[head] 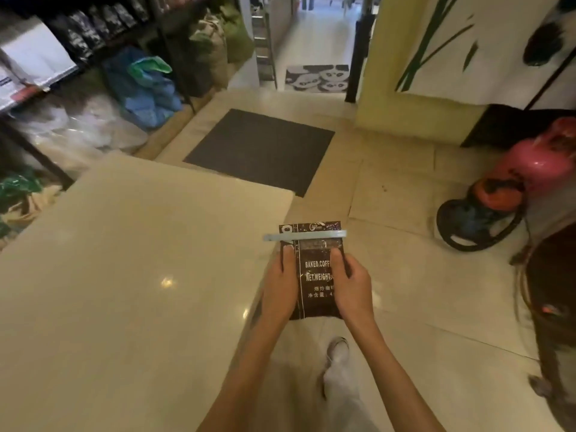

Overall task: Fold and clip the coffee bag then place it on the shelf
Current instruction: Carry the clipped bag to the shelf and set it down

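A dark brown coffee bag (pixel 314 275) with white lettering is held upright in front of me, past the table's right edge and above the floor. A pale blue clip (pixel 305 236) runs across its folded top. My left hand (pixel 279 288) grips the bag's left side, thumb on its front. My right hand (pixel 350 285) grips the right side, thumb also on the front. A dark metal shelf (pixel 90 35) stands at the upper left, with a row of dark bags on it.
A cream table (pixel 131 275) fills the lower left. A dark mat (pixel 261 148) lies on the tiled floor ahead. Blue and clear plastic sacks (pixel 140 88) sit under the shelf. A pink gas cylinder (pixel 542 157) and a vacuum cleaner (pixel 486 207) stand right. A doorway (pixel 314 42) opens ahead.
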